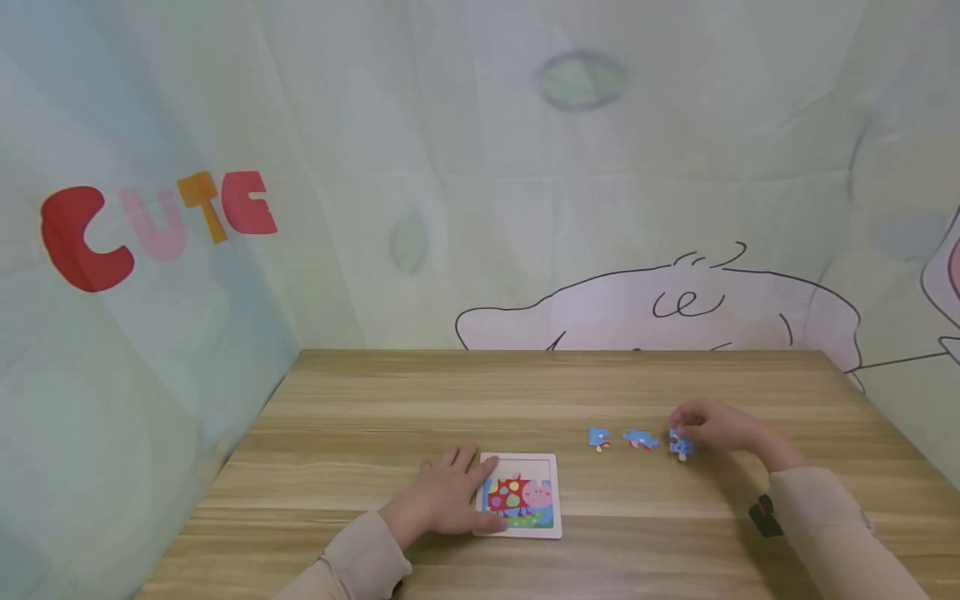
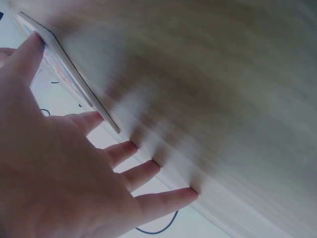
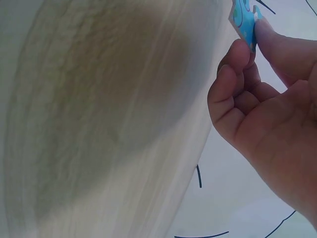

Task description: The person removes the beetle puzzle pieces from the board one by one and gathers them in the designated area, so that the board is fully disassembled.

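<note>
Your left grip (image 1: 450, 496) is wide, fingers spread, with the thumb and forefinger touching the left part of the square puzzle tray (image 1: 557, 492) and the other three fingertips resting on the wooden counter (image 1: 375, 392) just beside it. The tray lies flat near the middle of the counter's front half; its white rim surrounds a picture of a smiling pink figure in a red, spotted round body, above a patch of green, and a pale strip of base shows along the upper part. Your right grip (image 1: 720, 425) is narrow, pinching a blue puzzle piece (image 1: 681, 446) between thumb and fingers, well to the right of the tray and farther from you; you hold it tilted, and whether its lower edge meets the counter cannot be told. To the left of that piece, two more lie apart on the counter in a loose row: a middle piece (image 1: 641, 439), near your right fingers, and a left piece (image 1: 599, 438), closest to the tray. Both your arms wear light sleeves (image 1: 832, 525). Behind the counter hangs a pale cloth (image 1: 420, 125) with cartoon outlines, and colourful letters (image 1: 243, 204) spell CUTE at left.
</note>
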`<state>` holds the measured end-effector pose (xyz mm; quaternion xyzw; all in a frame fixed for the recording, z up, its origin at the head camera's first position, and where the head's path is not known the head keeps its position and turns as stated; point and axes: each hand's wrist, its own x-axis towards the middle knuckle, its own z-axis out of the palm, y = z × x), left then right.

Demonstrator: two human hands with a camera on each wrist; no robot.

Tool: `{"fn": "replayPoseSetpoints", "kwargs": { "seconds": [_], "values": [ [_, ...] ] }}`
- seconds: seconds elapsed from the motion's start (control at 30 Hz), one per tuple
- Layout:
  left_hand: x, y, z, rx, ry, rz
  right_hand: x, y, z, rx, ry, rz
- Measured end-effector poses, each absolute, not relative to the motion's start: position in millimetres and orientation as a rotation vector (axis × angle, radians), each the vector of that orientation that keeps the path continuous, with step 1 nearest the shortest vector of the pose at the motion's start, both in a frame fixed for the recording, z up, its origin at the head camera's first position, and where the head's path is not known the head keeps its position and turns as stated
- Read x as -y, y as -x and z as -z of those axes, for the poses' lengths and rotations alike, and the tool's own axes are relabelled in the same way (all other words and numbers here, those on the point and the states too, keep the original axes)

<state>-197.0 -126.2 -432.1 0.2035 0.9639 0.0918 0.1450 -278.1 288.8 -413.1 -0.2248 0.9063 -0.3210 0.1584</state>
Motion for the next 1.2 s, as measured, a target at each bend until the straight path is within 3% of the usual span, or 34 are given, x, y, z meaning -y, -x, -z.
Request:
{"fn": "replayPoseSetpoints", "kwargs": {
  "seconds": [0.23,1.2],
  "values": [
    [126.1,196.7,431.4,-2.775,-0.585,-0.252,-289.7,278.6,414.3,-2.577,0.511,0.884],
    [126.0,195.3,430.0,-2.758,-0.577,-0.288,-288.9,282.0,420.8,-2.616,0.426,0.825]
  ]
}}
